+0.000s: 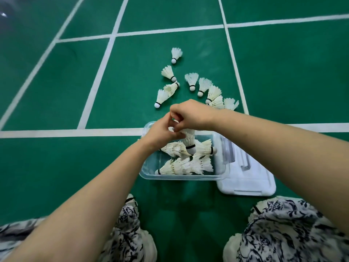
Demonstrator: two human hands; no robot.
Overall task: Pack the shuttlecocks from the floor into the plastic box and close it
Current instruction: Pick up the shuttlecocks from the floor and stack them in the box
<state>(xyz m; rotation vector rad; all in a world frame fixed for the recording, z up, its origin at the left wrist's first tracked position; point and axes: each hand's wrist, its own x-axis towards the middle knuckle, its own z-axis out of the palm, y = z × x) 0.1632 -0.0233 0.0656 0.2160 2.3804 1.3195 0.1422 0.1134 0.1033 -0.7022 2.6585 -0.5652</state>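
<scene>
White feathers of one shuttlecock [189, 141] pinched between both hands, cork tip pointing down. Left hand [162, 134] curled shut around the feathered skirt; right hand [190, 116] closed over the upper rim from above, fingertips touching the left's. Directly beneath the hands, clear plastic box [220, 165], open, with several shuttlecocks [186, 165] lying on their sides inside. Just right of the box, below the right forearm, white lid [247, 182] flat on green court floor [56, 167]. Beyond the knuckles, loose shuttlecocks [192, 82] scattered on the floor, some partly hidden behind the right wrist. Nearest the body, patterned fabric over knees [283, 224].
</scene>
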